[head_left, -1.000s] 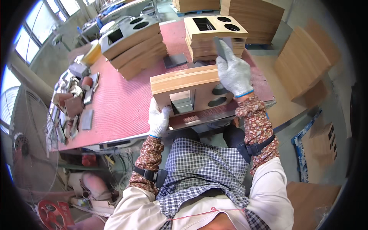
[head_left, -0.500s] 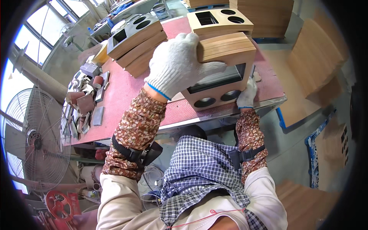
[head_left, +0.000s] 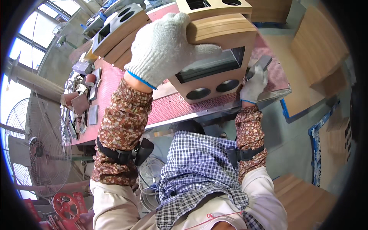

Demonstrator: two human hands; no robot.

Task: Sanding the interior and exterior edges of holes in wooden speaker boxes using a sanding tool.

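A pink-topped surface (head_left: 166, 109) carries a wooden panel (head_left: 211, 81) at its near edge. The panel stands on its short end, long axis upright with the top leaning slightly right; its cut-out face points toward the person, rectangular window above, two round holes side by side below. The gloved left hand (head_left: 163, 50) grips its top left corner, thumb across the front. Beside its right edge, the right hand's fingers clasp a small grey block (head_left: 262, 63), tilted up and rightward.

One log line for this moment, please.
left hand: gripping wooden panel stack at upper edge | right hand: holding grey block beside it | surface: pink tabletop
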